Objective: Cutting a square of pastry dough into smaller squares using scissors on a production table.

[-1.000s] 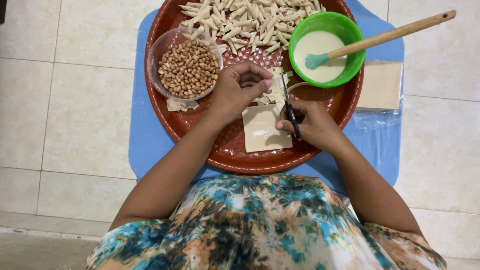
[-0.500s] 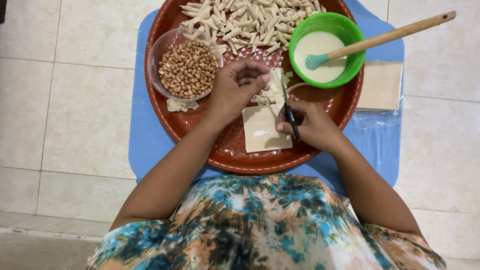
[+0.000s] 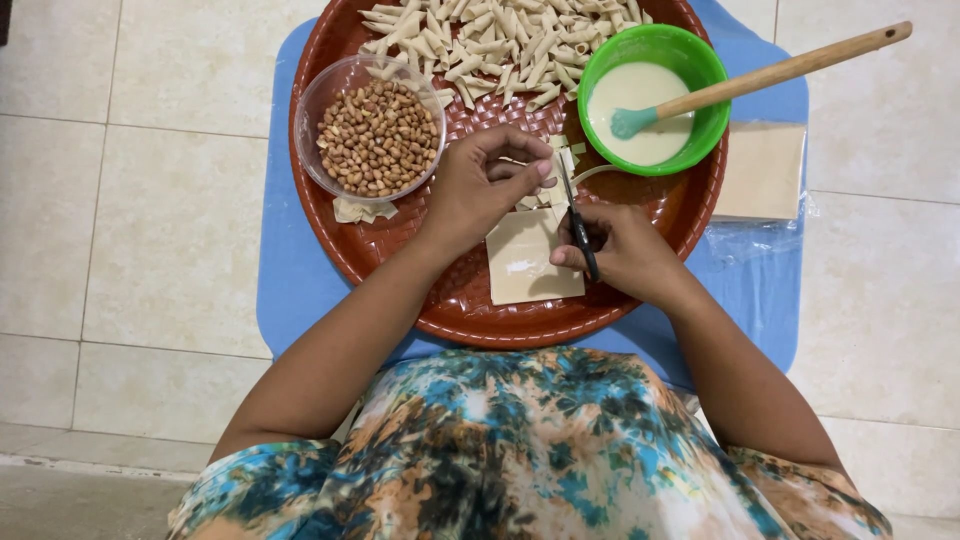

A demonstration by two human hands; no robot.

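On the tiled floor (image 3: 130, 200) lies a blue mat (image 3: 290, 280), and on it sits a round reddish-brown woven tray (image 3: 400, 270). At the tray's nine o'clock stands a clear bowl of peanuts (image 3: 378, 135), with a few pale dough scraps (image 3: 360, 210) just below it. Across twelve o'clock lies a heap of small rolled dough pieces (image 3: 490, 40).

Near the tray's centre the left hand (image 3: 485, 185) is curled, fingertips pinched on a small pale strip of dough (image 3: 545, 190). Just below, toward six o'clock, a flat, pale cream square dough sheet (image 3: 530, 265) lies on the tray, smooth and thin, its upper right corner under the hands. The right hand (image 3: 625, 250) closes around black-handled scissors (image 3: 578, 225), blades pointing toward twelve o'clock at the strip.

At two o'clock a green bowl (image 3: 700, 70) holds white paste, with a wooden-handled spatula (image 3: 780, 72) resting in it. Off the tray at three o'clock, a stack of dough sheets (image 3: 760, 170) lies on clear plastic.
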